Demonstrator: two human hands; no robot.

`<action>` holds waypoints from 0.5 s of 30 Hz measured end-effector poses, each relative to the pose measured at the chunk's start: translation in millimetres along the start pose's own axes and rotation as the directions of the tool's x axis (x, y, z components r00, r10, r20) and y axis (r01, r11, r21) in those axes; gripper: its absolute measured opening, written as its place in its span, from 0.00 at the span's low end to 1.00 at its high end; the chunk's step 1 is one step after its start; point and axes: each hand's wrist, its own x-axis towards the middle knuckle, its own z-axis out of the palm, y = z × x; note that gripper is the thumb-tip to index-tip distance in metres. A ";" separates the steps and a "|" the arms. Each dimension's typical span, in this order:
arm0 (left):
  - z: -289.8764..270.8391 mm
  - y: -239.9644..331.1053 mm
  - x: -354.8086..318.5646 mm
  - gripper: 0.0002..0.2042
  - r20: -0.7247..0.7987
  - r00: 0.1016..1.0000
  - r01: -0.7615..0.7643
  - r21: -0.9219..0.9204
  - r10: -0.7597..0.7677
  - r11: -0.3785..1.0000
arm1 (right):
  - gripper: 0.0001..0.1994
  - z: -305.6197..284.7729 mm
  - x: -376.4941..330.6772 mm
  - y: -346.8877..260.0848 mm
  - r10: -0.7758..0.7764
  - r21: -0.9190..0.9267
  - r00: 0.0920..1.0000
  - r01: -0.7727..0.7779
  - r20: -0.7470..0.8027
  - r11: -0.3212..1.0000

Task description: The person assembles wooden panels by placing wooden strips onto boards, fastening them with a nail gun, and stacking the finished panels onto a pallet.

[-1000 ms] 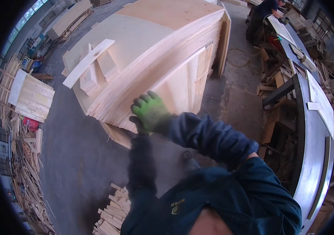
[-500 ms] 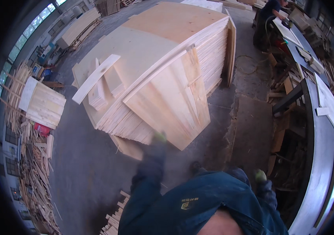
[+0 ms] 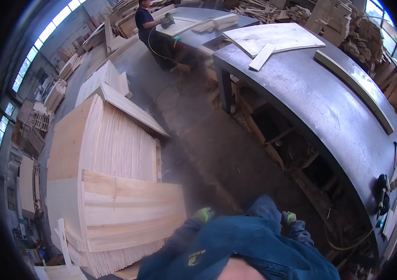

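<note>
My left hand (image 3: 203,214), in a yellow-green glove, hangs in front of my body, just off the right edge of a pale wooden board (image 3: 135,212). That board leans against the side of a tall stack of thin wooden sheets (image 3: 119,140). The left hand's fingers are too blurred to make out. At my right side is my right hand (image 3: 289,217), gloved alike, its fingers curled in and nothing seen in them. To its right stands a long grey metal-topped table (image 3: 319,98). On the table lie a wide pale panel (image 3: 277,36) and a short strip of wood (image 3: 262,57).
A co-worker (image 3: 148,28) handles a power tool (image 3: 167,20) over a panel at the far table. A long wooden bar (image 3: 354,88) and a dark tool (image 3: 383,193) rest on the near table. Another board (image 3: 131,109) leans at the stack's far end. Scrap wood fills the table's underside.
My view has swung to the right, so the metal table now fills the right side and the stack sits at left. My left hand has drawn back from the leaning board toward my body.
</note>
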 end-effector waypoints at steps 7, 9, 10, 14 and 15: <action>-3.9 339.0 192.3 0.29 0.038 0.997 -0.079 0.258 0.072 0.963 | 0.10 -216.5 -40.5 151.8 0.374 0.554 0.927 -0.300 -0.023 0.777; -1.1 441.2 248.8 0.29 0.070 0.993 -0.103 0.113 0.095 0.988 | 0.10 -296.2 -0.5 194.9 0.584 0.831 0.685 -0.555 0.436 0.030; -2.7 502.6 287.8 0.28 0.159 0.979 -0.134 0.022 0.129 0.991 | 0.11 -316.1 4.0 207.3 0.652 0.854 0.654 -0.519 0.384 0.017; 21.9 609.7 428.5 0.27 0.078 0.960 -0.276 0.099 0.269 0.956 | 0.12 -450.7 103.2 251.2 0.675 0.919 0.707 -0.379 0.210 0.112; 16.3 650.4 462.7 0.27 0.038 0.965 -0.261 0.061 0.259 0.963 | 0.12 -488.4 121.3 256.9 0.680 0.915 0.703 -0.386 0.209 0.118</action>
